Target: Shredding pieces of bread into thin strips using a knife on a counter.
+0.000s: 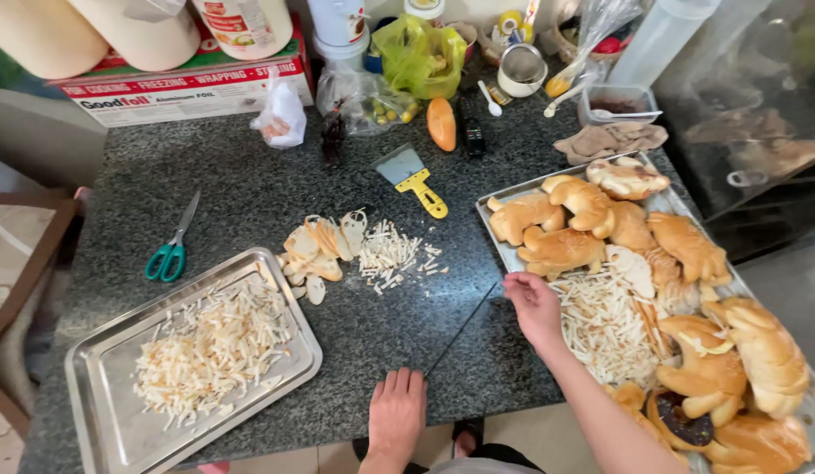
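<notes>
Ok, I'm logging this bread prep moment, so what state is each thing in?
left hand: flat on the counter edge, holding nothing
right hand: resting at the right tray's edge, nothing visibly held
left tray: partly covered with bread strips
right tray: piled with whole loaves and strips
sliced bread: fanned out on the counter
scissors: closed, lying flat
scraper: lying flat, unused
</notes>
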